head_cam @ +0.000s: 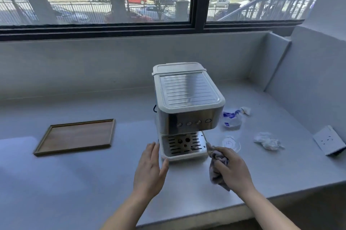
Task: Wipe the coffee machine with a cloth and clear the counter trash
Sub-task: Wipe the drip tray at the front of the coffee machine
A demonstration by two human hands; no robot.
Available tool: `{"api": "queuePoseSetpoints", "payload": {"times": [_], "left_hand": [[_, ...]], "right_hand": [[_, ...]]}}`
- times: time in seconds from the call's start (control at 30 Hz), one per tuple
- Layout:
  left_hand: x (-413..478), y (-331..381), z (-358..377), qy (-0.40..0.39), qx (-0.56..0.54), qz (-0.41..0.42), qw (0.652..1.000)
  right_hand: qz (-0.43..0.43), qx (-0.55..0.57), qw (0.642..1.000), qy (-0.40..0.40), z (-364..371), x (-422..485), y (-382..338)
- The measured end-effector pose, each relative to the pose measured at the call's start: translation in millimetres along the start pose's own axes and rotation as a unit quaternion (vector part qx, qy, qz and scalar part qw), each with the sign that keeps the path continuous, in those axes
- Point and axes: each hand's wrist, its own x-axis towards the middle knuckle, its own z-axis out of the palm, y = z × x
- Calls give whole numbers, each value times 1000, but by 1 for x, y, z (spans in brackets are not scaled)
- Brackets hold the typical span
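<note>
Two hands are reaching toward the base of the coffee machine (187,98), which is standing in the middle of the pale counter (93,173), below the window. The left hand (149,170) is lying flat and relaxed, fingers straight and held together, along the left front corner of the drip tray (183,147). Whether it is actually touching the tray is hard to tell. The right hand (232,170) is curling its fingers around a greyish cloth (217,175), bunching it in the fist. One end of the cloth is sticking up against the right front corner of the drip tray, and the other is hanging down below the palm.

The trash is lying on the counter to the machine's right. A crumpled white tissue (267,141) is sitting well apart from the machine, a blue-and-white plastic wrapper (232,118) is resting just beside its right side, and a clear round lid (231,142) is lying near the right hand, between the wrapper and the fist.

A wooden tray (76,137) is sitting flat on the counter to the left, well apart from the machine, and a white socket box (328,142) is leaning at the far right edge.
</note>
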Motion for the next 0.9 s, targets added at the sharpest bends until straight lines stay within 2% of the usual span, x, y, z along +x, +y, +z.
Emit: {"api": "queuePoseSetpoints", "payload": {"times": [0.13, 0.27, 0.33, 0.43, 0.6, 0.77, 0.9], "left_hand": [[9, -2, 40, 17, 2, -21, 1000], [12, -8, 67, 32, -1, -30, 999], [10, -11, 75, 49, 17, -25, 998], [12, -13, 78, 56, 36, -13, 998], [15, -14, 79, 64, 42, -2, 997], [13, -13, 82, 70, 44, 6, 997], [12, -18, 83, 82, 48, 2, 995]], "right_hand": [[-24, 18, 999, 14, 19, 16, 29], [-80, -38, 995, 54, 34, 32, 52], [-110, -61, 991, 45, 43, 37, 59], [-144, -134, 980, 15, 58, 39, 66], [-200, -196, 958, 61, 66, 27, 83], [-177, -154, 969, 75, 65, 47, 74], [-261, -210, 940, 63, 67, 26, 81]]}}
